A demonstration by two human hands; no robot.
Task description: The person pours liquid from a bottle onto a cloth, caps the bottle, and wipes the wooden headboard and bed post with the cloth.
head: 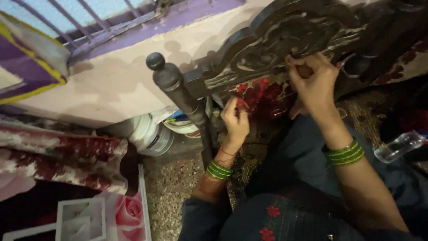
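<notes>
A dark carved wooden headboard [285, 40] with a round-topped post [171, 82] stands against the wall. My right hand [314, 82] is closed on a small brownish object pressed against the carved panel's lower edge. My left hand [235, 122] is lower down beside the post, its fingers pinched on red floral fabric [263, 96] under the headboard. Both wrists wear green bangles. My dark clothing with red flowers fills the lower middle.
White plastic buckets [151, 134] stand on the speckled floor behind the post. A red and white patterned blanket [58, 154] lies at left, above a white frame [80, 218]. A clear plastic bottle [399, 146] lies at right. A barred window [80, 18] is above.
</notes>
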